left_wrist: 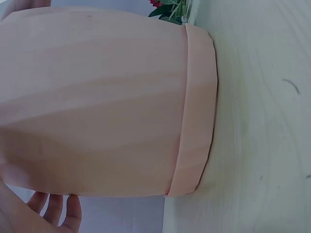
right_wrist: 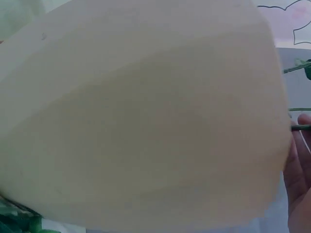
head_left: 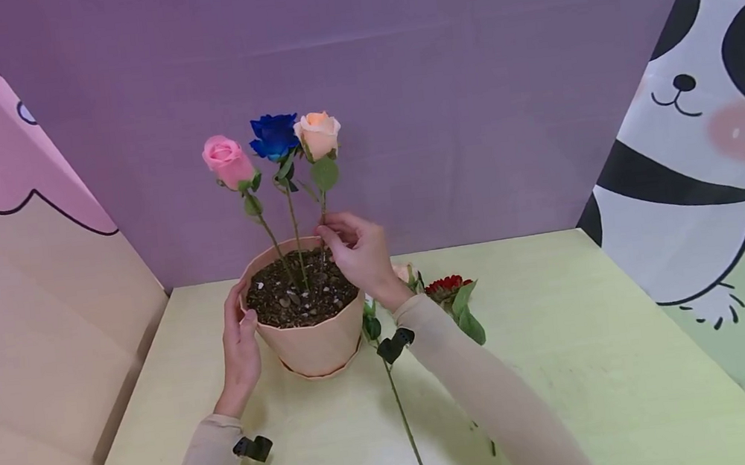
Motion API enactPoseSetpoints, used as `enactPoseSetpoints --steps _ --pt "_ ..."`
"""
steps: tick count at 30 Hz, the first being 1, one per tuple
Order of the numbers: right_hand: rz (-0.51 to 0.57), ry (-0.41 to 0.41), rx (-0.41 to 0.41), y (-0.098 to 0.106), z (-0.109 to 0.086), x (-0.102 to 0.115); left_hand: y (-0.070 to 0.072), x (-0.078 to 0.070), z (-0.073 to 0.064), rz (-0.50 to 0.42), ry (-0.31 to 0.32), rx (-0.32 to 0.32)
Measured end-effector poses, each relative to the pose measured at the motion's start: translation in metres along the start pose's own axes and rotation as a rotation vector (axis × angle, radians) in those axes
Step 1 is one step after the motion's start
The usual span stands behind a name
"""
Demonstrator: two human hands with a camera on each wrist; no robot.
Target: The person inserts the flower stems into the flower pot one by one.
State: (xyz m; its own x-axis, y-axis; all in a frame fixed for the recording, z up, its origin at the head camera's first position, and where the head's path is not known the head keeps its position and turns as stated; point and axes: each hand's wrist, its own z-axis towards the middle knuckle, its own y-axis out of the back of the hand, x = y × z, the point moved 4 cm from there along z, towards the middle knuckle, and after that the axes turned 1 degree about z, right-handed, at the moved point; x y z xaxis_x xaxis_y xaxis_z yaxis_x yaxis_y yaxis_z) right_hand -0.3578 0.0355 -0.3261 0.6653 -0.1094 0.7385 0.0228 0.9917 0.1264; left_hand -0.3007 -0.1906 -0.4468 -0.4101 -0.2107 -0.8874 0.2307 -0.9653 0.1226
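A peach-coloured flower pot (head_left: 316,343) full of dark soil (head_left: 271,302) stands on a saucer. In it are a pink rose (head_left: 228,161), a blue rose (head_left: 274,137) and a pale peach rose (head_left: 319,136). At the pot's back right rim, my right hand (head_left: 361,256) pinches the peach rose's stem between thumb and fingertips. My left hand (head_left: 241,350) holds the pot's left side, thumb near the rim. The left wrist view shows its fingers (left_wrist: 73,213) along the pot wall. Most of the right wrist view is pot wall (right_wrist: 146,121).
Right of the pot, a long-stemmed flower (head_left: 398,402) lies on the pale table (head_left: 594,361), its bloom partly hidden by my right wrist. A red flower (head_left: 446,287) with green leaves lies beyond my right forearm. A purple backdrop (head_left: 468,103) rises behind the table.
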Motion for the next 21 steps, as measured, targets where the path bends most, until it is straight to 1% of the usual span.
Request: enactPoseSetpoints --steps 4,8,13,18,21 --pt "-0.038 0.042 0.010 -0.008 -0.002 -0.003 -0.001 0.001 -0.001 0.001 0.000 -0.005" --pt "-0.050 0.074 0.031 -0.014 -0.002 -0.003 -0.001 0.000 -0.001 0.008 0.003 -0.004" --pt "-0.013 0.073 0.071 -0.019 -0.003 -0.002 -0.001 -0.002 -0.001 -0.001 0.002 -0.009" --pt "-0.038 0.092 0.145 -0.025 -0.008 -0.001 -0.001 -0.001 -0.003 -0.018 -0.003 -0.020" --pt "-0.025 0.081 0.162 -0.026 -0.011 -0.002 -0.003 0.001 -0.005 -0.026 -0.006 -0.012"
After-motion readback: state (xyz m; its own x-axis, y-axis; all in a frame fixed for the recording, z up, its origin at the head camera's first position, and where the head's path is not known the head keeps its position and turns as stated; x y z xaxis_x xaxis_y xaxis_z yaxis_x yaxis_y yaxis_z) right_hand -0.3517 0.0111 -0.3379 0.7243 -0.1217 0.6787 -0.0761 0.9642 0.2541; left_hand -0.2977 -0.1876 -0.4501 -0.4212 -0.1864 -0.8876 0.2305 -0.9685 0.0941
